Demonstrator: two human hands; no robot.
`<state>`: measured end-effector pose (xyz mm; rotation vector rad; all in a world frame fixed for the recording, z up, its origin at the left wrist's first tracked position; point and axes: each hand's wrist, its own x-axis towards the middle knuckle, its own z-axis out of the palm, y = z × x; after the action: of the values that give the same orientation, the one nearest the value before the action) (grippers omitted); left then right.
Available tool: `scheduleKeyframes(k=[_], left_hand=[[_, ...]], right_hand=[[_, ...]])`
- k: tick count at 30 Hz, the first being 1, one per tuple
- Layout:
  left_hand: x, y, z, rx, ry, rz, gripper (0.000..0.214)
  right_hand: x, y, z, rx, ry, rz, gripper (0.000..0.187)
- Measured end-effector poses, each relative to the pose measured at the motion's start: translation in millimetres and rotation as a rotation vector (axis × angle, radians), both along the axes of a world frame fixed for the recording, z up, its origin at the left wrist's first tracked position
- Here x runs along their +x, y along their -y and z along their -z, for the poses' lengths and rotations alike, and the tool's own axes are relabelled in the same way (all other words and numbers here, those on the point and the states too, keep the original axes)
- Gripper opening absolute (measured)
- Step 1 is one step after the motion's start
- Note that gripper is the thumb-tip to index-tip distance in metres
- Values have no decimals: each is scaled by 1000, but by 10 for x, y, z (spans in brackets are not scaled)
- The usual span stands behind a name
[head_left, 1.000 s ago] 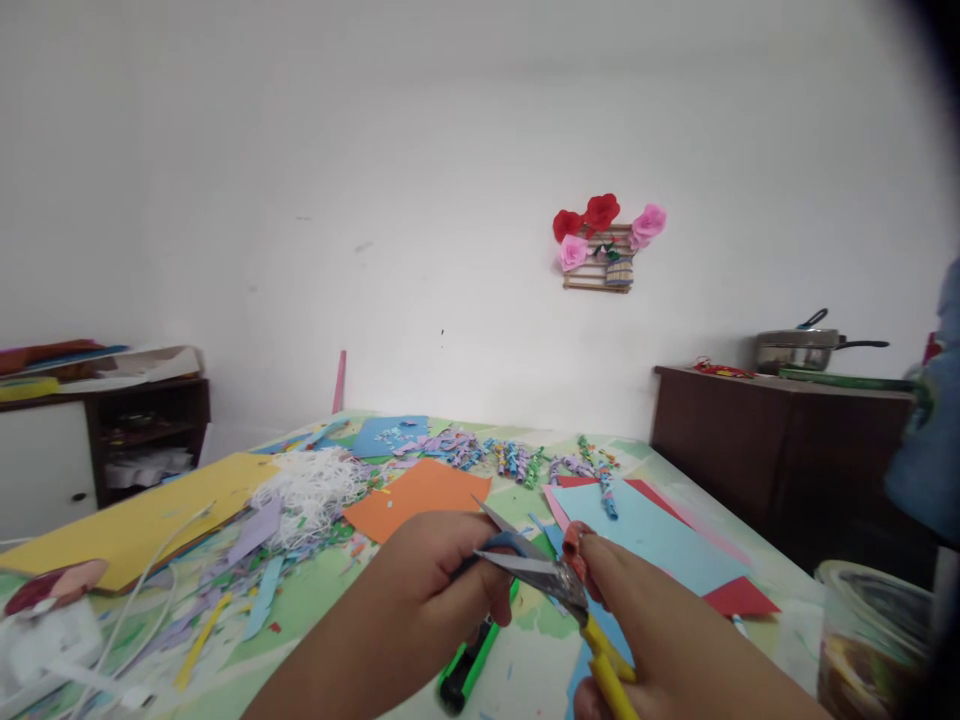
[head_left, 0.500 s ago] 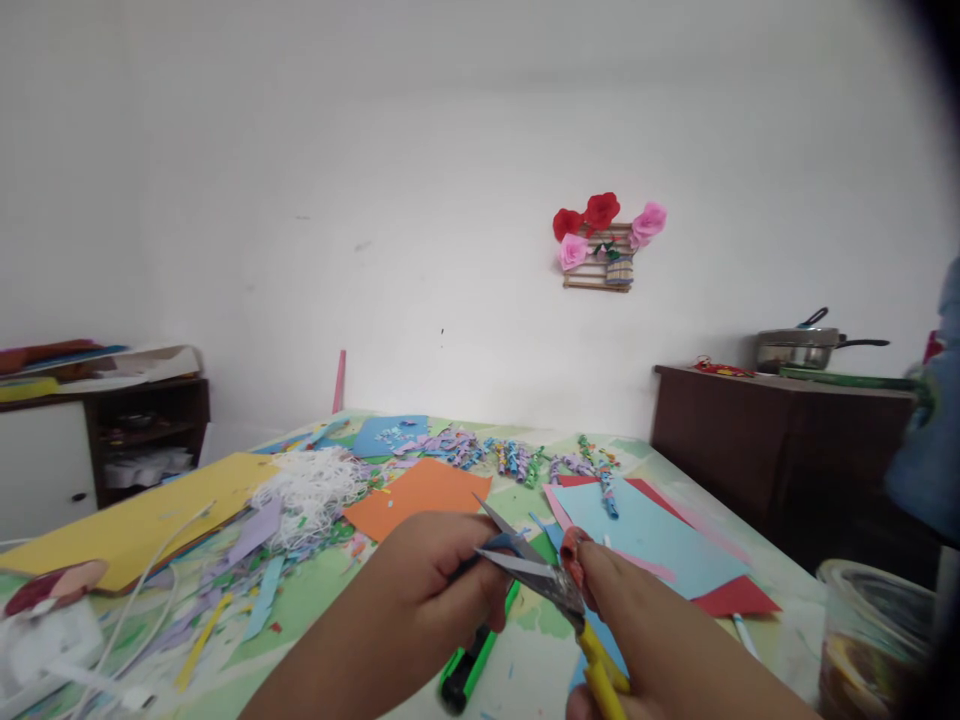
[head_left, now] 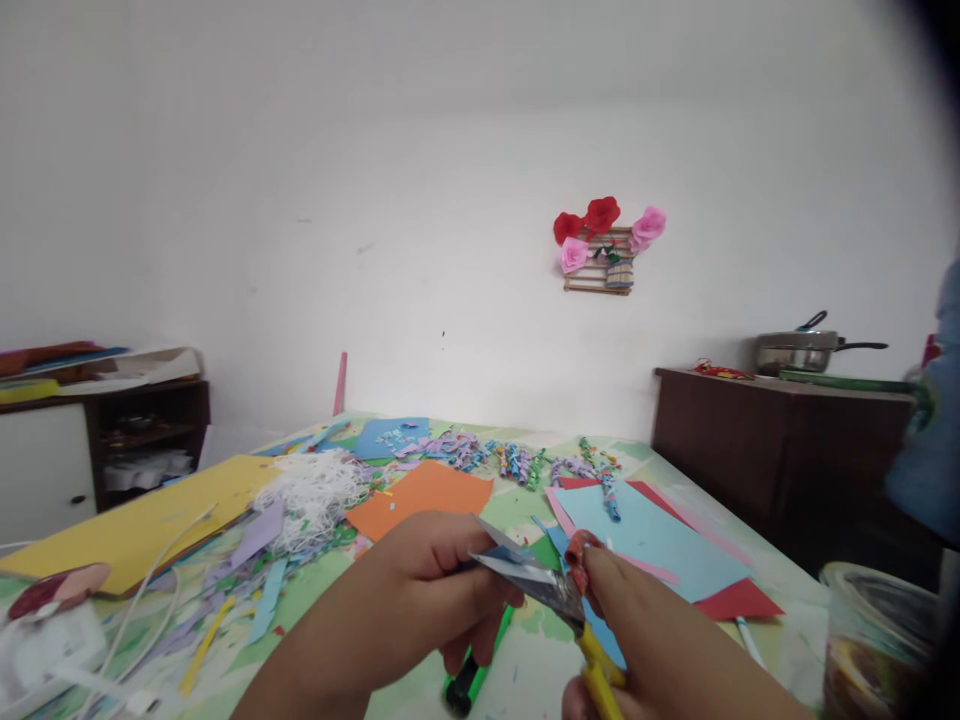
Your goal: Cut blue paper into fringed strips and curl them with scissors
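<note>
My right hand is closed on yellow-handled scissors, whose metal blades point left and stand slightly apart. My left hand pinches a small blue paper piece between the blades. Both hands hover low over a table with a green patterned cover. A green marker lies on the table under my left hand. Light blue paper and red paper lie just beyond my right hand.
Orange paper, a yellow sheet, white shreds and several curled paper strips litter the table. A glass jar stands at the right edge. A dark cabinet bears a pan. Paper roses hang on the wall.
The scissor blades have closed somewhat on the blue piece. My left hand's fingers shifted slightly lower and to the right; the view tilted a little.
</note>
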<state>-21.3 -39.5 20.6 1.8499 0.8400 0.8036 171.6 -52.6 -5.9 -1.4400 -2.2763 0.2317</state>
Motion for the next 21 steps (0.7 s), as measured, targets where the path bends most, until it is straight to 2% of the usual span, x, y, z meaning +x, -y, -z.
scheduleKeyframes(k=[5,10,12,15,19,21], left_hand=[[-17,-64,45,-83,44,43,15],[-44,-116,88,-189,155,235,14],[-53,-111,93,-212,170,264,14],[-57,-79,74,-208,141,187,12],[-46,-22,17,-80,100,-7,15],[-35,3,-2,-21,68,-61,20]], right_hand=[[44,14,76,135,18,22,43],[83,12,113,169,32,21,49],[86,6,98,166,31,11,50],[85,-1,42,142,24,-4,52],[99,-6,-27,71,31,-17,51],[112,-14,-32,78,32,-31,53]])
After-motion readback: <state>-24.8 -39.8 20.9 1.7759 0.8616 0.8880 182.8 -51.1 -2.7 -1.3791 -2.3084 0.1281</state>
